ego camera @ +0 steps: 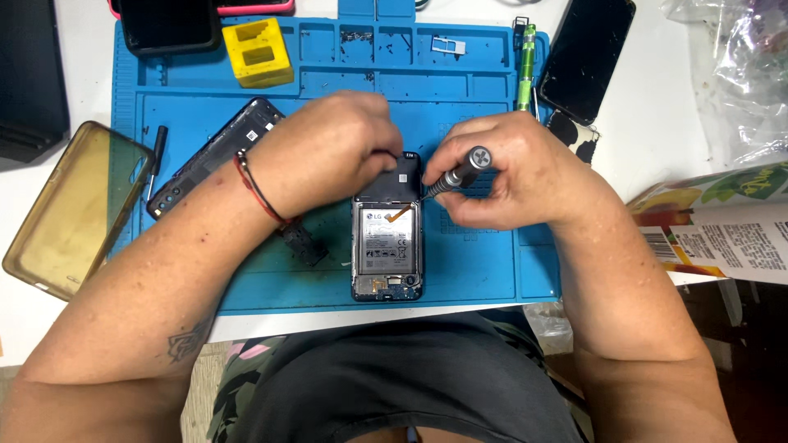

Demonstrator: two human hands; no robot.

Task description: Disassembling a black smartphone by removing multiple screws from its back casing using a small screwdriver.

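Opened phone (387, 246) lies back-up on the blue mat (484, 262), near its front edge, battery exposed. Left hand (328, 152) rests on the phone's top end, fingers curled down onto it. Right hand (513, 176) has its fingers closed around a grey screwdriver (458, 174), tip at the phone's upper right corner. Removed back frame (217, 152) lies to the left; yellow block (258, 52) sits at the mat's rear.

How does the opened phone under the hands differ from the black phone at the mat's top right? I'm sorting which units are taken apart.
The opened phone lies on the blue mat, back cover off, battery and inner parts showing. The black phone lies mostly off the mat, closed, with only a dark glossy surface showing. The left hand and right hand work on the opened phone; the black phone is untouched. Both lie flat.
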